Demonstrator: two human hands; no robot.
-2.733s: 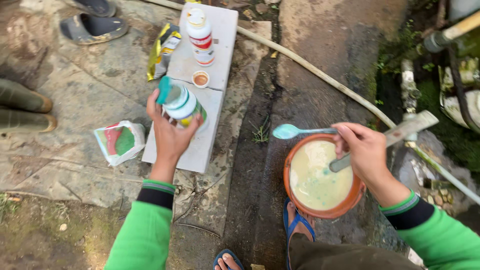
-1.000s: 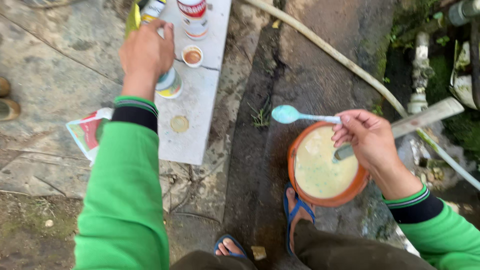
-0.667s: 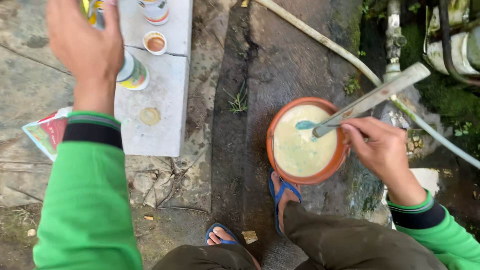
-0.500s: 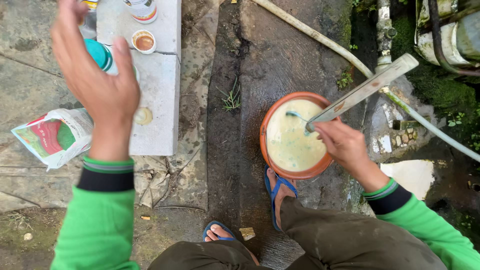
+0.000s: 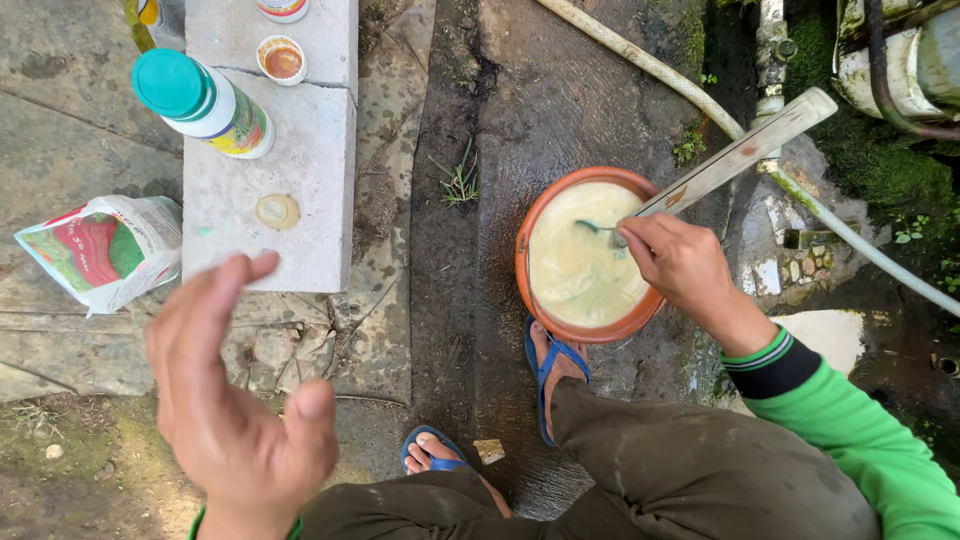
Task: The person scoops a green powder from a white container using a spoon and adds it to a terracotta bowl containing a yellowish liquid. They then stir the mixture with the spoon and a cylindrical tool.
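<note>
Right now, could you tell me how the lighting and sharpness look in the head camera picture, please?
Head view: soft, even daylight with no hard shadows. The left hand is close to the lens, large and slightly blurred. The right hand, the orange bowl of pale liquid and the teal-capped bottle are sharp. The wet dark ground shows a faint sheen, no strong glare.

Orange bowl [image 5: 530, 290] looks like smooth plastic, its rim slightly glossy; the cream liquid [image 5: 580, 270] inside is thick with a wet sheen. Stirring stick [image 5: 740, 150] is flat pale wood, matt, paint-stained. Spoon [image 5: 592, 227] is light blue plastic. Bottle [image 5: 205, 105] is glossy white plastic with a smooth teal cap. Block [image 5: 300, 190] is rough matt concrete. Packet [image 5: 100, 250] is shiny crinkled foil or plastic. Ground is wet, rough stone. Sleeve [image 5: 880, 470] is green matt cloth.
</note>
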